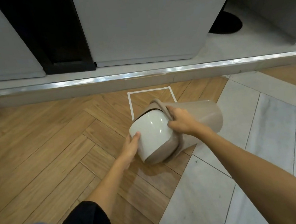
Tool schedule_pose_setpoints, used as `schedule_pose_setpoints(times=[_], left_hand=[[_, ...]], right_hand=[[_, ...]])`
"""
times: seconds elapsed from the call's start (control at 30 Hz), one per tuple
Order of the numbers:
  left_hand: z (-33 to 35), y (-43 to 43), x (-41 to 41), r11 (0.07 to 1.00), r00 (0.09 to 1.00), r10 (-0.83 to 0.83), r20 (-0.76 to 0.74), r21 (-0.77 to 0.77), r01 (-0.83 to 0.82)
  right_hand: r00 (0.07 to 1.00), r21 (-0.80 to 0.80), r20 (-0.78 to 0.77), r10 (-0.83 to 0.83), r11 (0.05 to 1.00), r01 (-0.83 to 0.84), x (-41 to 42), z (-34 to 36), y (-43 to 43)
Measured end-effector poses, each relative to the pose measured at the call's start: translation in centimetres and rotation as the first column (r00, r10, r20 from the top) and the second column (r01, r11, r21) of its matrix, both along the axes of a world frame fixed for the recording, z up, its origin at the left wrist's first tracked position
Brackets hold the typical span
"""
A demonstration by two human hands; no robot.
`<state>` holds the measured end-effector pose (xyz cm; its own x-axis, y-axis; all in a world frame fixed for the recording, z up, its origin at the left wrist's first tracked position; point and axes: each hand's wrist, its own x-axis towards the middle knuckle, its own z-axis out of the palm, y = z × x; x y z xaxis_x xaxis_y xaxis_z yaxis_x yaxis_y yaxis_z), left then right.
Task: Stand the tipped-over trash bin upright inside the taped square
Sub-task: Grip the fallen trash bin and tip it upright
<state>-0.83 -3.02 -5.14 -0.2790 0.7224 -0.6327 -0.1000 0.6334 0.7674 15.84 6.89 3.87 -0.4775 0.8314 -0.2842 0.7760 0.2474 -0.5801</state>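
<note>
A beige trash bin (204, 114) with a white domed lid (150, 130) is tilted on its side over the wooden floor, lid end toward me, base pointing back and right. My left hand (130, 147) cups the lid's lower left edge. My right hand (180, 120) grips the beige rim where the lid meets the body. A white taped square (148, 90) lies on the floor just behind the bin; the bin hides its near side and part of its right side.
A raised step with a shiny metal edge (139, 75) runs across just behind the square. Grey cabinets (144, 30) and a dark gap (49, 31) stand on it. Pale stone tiles (264, 136) cover the floor to the right.
</note>
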Motion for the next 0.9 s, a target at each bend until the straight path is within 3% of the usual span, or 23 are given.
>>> schedule_pose_setpoints(times=[0.23,0.47,0.67,0.77,0.9], left_hand=[[5.0,0.7,-2.8,0.985,0.986,0.109,0.128,0.117,-0.124],[11.4,3.9,-2.9,0.943,0.995,0.002,-0.099,0.33,0.031],[14.3,5.3,-0.6,0.88,0.919,-0.177,-0.352,0.362,0.308],[14.6,5.5,0.4,0.851,0.872,-0.247,-0.422,0.336,0.403],[13.6,5.4,0.5,0.857,0.843,-0.281,-0.46,0.275,0.436]], right_hand=[[0.948,-0.176,-0.236,-0.214,0.969,0.175,1.0,4.9,0.0],[0.742,-0.422,-0.425,-0.518,0.839,0.344,3.9,4.8,-0.5],[0.594,-0.614,-0.395,-0.7,0.683,0.396,6.2,1.8,-2.0],[0.637,-0.614,-0.307,-0.707,0.658,0.435,7.1,1.3,-1.8],[0.856,-0.554,-0.021,-0.516,0.719,0.42,8.4,3.7,-0.5]])
